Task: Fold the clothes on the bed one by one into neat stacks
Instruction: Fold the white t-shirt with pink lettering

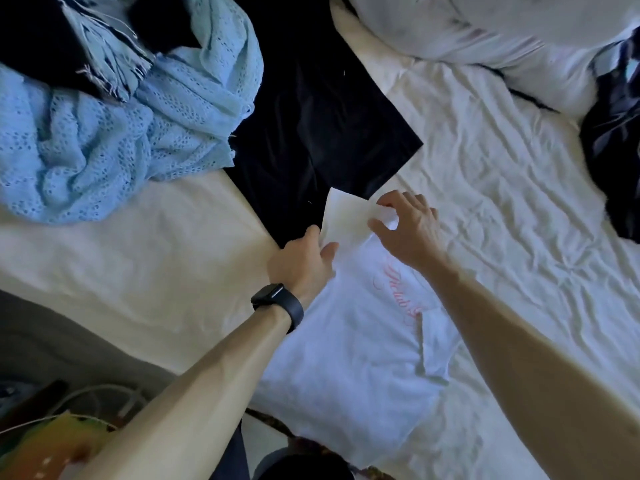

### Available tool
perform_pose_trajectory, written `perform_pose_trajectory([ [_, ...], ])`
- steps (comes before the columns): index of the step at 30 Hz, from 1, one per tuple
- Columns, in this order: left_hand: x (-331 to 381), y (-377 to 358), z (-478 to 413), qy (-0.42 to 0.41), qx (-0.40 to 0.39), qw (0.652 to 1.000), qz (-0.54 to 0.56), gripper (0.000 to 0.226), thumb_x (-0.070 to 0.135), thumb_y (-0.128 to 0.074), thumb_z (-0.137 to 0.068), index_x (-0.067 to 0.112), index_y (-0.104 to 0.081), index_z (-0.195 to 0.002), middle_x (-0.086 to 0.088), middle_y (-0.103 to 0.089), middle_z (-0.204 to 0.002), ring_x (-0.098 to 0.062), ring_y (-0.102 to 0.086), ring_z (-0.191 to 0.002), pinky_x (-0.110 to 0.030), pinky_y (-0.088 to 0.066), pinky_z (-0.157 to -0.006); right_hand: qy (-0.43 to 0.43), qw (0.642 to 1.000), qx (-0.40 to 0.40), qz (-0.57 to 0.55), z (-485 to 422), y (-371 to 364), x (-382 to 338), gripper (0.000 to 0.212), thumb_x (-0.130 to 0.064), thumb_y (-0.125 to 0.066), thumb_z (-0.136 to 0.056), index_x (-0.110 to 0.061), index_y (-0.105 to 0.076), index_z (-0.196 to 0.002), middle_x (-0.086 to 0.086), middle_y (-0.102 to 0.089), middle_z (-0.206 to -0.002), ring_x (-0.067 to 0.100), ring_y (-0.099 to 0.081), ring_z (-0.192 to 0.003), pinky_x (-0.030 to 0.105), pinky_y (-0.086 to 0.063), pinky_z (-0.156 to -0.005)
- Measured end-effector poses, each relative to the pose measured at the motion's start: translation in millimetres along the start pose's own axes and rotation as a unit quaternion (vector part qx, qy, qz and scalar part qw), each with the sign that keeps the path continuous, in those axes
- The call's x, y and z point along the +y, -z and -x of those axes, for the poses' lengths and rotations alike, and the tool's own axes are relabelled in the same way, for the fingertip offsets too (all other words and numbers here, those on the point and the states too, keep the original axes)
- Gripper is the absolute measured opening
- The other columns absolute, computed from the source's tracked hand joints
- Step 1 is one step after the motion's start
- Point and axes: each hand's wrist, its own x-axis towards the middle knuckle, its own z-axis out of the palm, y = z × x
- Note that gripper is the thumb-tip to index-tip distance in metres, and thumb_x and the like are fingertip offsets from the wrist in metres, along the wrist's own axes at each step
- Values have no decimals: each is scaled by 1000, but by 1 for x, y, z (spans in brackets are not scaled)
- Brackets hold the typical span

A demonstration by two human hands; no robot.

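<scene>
Head view: we see a white T-shirt [360, 358] with pink lettering lying flat on the near middle of the bed [519, 188]. Our left hand [304, 259], with a dark watch [277, 301] on its wrist, pinches the shirt's far left edge between thumb and fingers. Our right hand [408, 230] arches over the far end with its fingers spread; whether it grips we cannot tell. A navy garment [322, 123] lies just beyond, and a light blue knit [121, 140] lies far left.
</scene>
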Motion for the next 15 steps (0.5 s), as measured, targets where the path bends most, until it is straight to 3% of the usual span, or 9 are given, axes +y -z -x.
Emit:
perform_pose_trajectory([
  [3,0,-5,1,-27,31,999,14,17,36,-49,-100,21,-44,-103,8,-50,-72,-22,-50,-68,-33,-29,-51,37,998,46,-5,-1,-4,2,19,-10,-72,-83,-20,-68,-99,-4,-69,-98,31,-55,-112,37,-35,-82],
  [6,-1,-14,9,-123,111,986,13,12,23,-58,-93,20,-46,-94,5,-52,-77,-21,-47,-68,-33,-32,-53,72,985,156,10,5,-11,-8,14,-8,-72,-82,-20,-68,-87,-4,-66,-92,27,-56,-100,35,-38,-73],
  [9,-8,-29,25,-330,248,905,-105,22,9,-64,-81,21,-49,-90,4,-50,-74,-22,-43,-67,-33,-28,-63,59,967,244,-39,33,-15,-7,12,-2,-67,-87,-13,-68,-88,2,-59,-95,22,-50,-86,32,-43,-71],
  [11,-12,-39,34,-438,272,846,-138,26,4,-64,-80,25,-56,-92,4,-55,-77,-21,-51,-71,-33,-36,-69,32,965,235,-112,67,-19,7,16,5,-62,-85,-8,-66,-93,3,-52,-98,18,-49,-80,24,-40,-68],
  [13,-19,-49,42,-514,243,800,-190,25,-1,-60,-84,24,-64,-85,3,-58,-80,-21,-57,-74,-34,-42,-72,11,976,177,-126,102,-30,28,22,2,-56,-83,-7,-68,-99,5,-50,-104,18,-52,-81,24,-44,-70],
  [15,-33,-60,47,-574,151,765,-251,24,-2,-59,-81,21,-66,-79,1,-59,-85,-22,-58,-80,-35,-45,-76,-37,987,109,-113,128,-46,50,34,9,-55,-84,-11,-73,-104,8,-53,-112,23,-61,-86,34,-52,-76],
])
